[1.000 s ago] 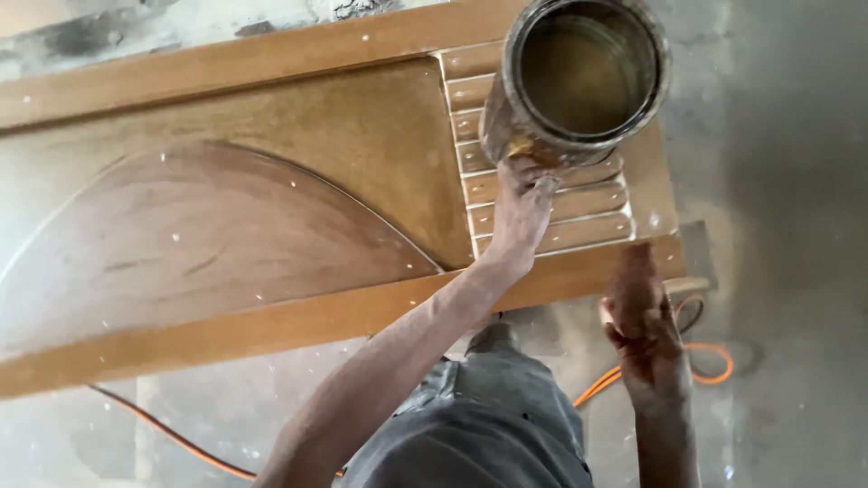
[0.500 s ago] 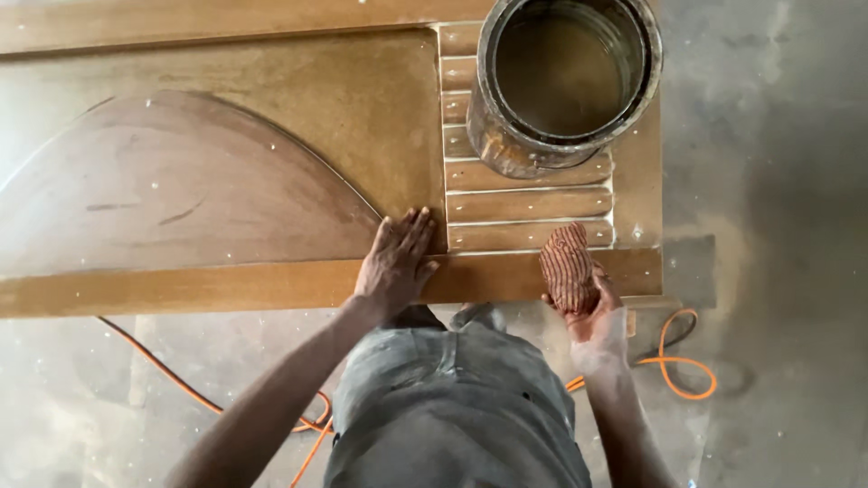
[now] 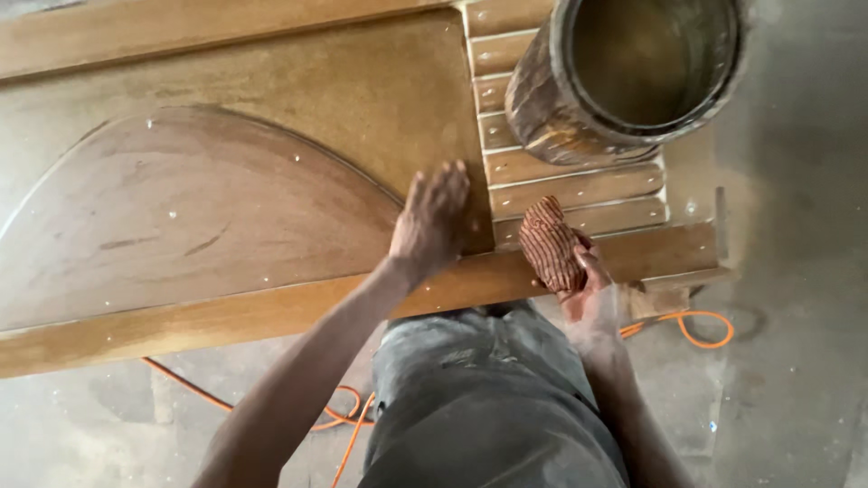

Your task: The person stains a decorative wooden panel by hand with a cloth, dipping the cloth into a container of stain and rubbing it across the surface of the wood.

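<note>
- Far left, we see the arched panel of the wooden door lying flat, with plenty of open surface that way.
- Below the near rail, an orange cable runs across the grey floor.
- Now our left hand: fingers spread wide and flat, pressing on the door beside the slats, gripping nothing.
- Just right of it, the striped rag, bunched up, long axis pointing away from us, resting at the near rail's edge.
- Our right hand is the nearer one, fingers curled round the rag from below.
- Beyond it, well apart, stands the metal can, open-topped, on the slats.
</note>
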